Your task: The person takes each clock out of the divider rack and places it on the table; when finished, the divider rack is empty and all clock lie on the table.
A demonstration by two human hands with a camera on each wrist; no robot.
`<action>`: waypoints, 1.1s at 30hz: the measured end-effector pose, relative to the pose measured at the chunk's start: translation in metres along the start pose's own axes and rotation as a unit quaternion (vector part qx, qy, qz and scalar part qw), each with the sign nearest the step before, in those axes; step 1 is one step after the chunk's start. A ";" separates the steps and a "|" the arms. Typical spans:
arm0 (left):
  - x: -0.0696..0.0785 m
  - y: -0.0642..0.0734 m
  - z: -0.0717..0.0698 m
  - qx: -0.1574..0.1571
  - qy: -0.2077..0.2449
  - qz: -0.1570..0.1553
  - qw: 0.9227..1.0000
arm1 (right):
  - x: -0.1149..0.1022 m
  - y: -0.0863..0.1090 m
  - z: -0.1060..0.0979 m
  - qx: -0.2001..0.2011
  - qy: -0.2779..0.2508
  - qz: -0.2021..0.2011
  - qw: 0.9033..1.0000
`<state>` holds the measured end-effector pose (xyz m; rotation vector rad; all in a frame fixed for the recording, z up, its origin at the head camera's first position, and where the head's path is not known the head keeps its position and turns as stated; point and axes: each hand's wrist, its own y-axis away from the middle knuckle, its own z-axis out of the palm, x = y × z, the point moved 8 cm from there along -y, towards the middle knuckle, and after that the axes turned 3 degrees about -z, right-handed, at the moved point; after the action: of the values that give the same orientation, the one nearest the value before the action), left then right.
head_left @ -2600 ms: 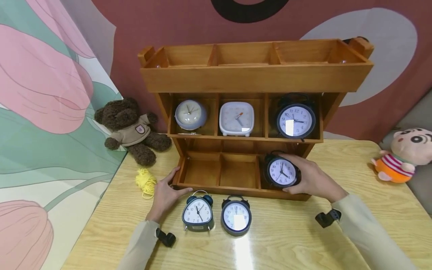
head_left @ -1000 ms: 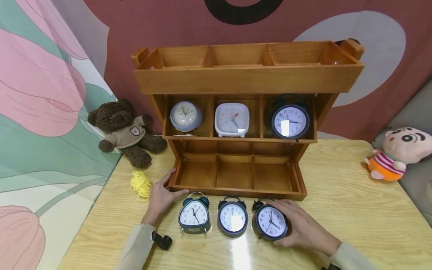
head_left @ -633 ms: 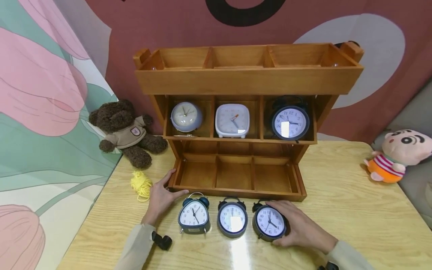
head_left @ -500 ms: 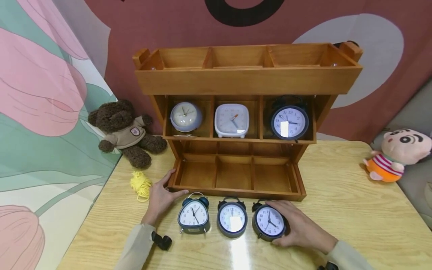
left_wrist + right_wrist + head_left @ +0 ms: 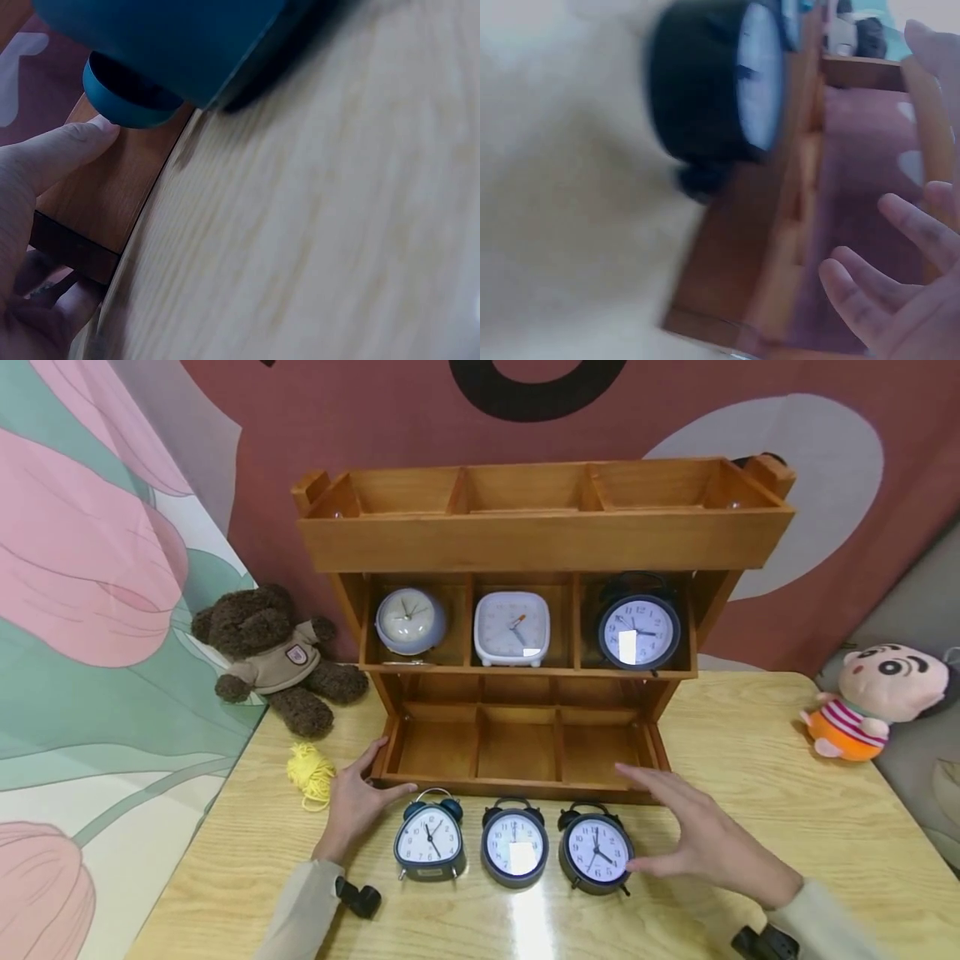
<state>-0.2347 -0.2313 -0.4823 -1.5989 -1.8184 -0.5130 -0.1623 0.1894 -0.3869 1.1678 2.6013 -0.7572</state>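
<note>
My left hand (image 5: 358,797) grips the lower left corner of a wooden shelf (image 5: 525,787); in the left wrist view the thumb (image 5: 71,150) lies on its front board and the fingers wrap its end. Close by stands a triangular teal alarm clock (image 5: 430,839). My right hand (image 5: 712,843) is spread beside a round black twin-bell alarm clock (image 5: 595,852), apart from it in the right wrist view. Another round dark alarm clock (image 5: 514,843) stands between these two, all on the table before the shelf.
The middle tier holds a round lavender clock (image 5: 408,622), a square white clock (image 5: 512,628) and a round black alarm clock (image 5: 640,632). A brown teddy bear (image 5: 273,652) and yellow yarn (image 5: 310,772) lie left; a plush doll (image 5: 862,702) sits right on the wooden table (image 5: 757,727).
The right hand has brought the black alarm clock from the lower right compartment onto the table, released it and drawn back to the right. The left hand keeps its place on the shelf.
</note>
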 end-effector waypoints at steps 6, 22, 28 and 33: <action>0.002 0.000 -0.001 0.002 0.001 0.005 1.000 | -0.003 -0.024 -0.057 0.084 0.014 -0.057 0.995; -0.001 0.001 0.002 0.002 -0.001 0.002 1.000 | 0.017 -0.102 -0.117 0.152 0.077 0.016 0.985; -0.002 0.000 0.002 -0.002 -0.004 0.000 1.000 | 0.023 -0.122 -0.114 0.127 0.082 0.064 0.986; -0.002 0.001 0.001 -0.002 -0.002 -0.006 1.000 | 0.034 -0.133 -0.102 0.065 0.059 0.115 0.989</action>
<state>-0.2343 -0.2317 -0.4847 -1.5934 -1.8318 -0.5201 -0.2805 0.1903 -0.2632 1.5638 2.4787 -0.8419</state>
